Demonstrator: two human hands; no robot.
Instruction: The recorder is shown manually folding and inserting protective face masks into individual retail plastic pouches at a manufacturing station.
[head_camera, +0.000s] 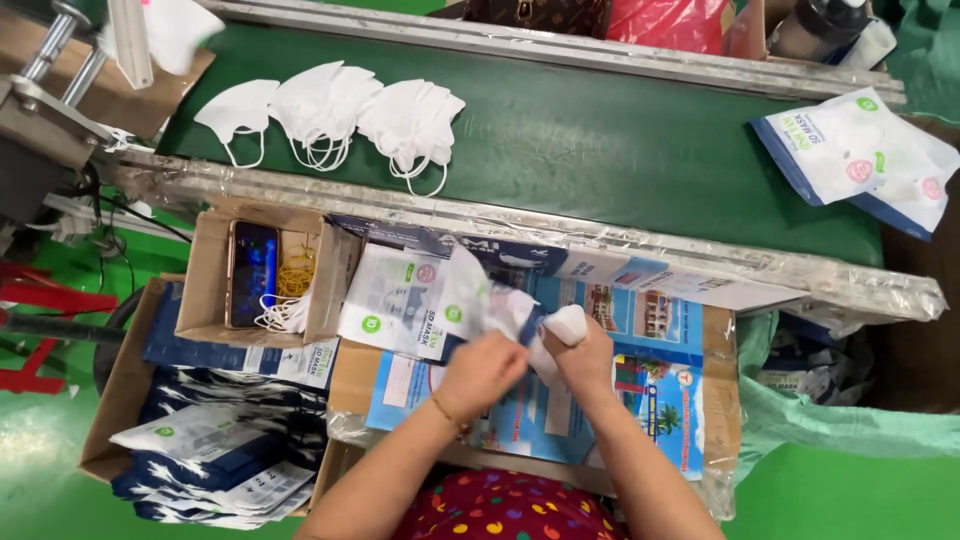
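My left hand (482, 368) grips a white and blue plastic mask pouch (478, 300) by its open end. My right hand (580, 352) holds folded white masks (560, 325) pushed partway into that pouch. Both hands meet above a flattened cardboard sheet (660, 330) with colourful printing. Just left of the hands lies a stack of empty pouches (392, 300). On the green conveyor belt (600, 140) beyond, three piles of white masks (330, 110) lie at the far left.
A filled pouch (860, 155) lies on the belt at the far right. A small cardboard box (215, 275) holds a phone (252, 272), rubber bands and a mask. A larger box (210, 450) at lower left contains several packed pouches. Green sacking (830, 420) lies to the right.
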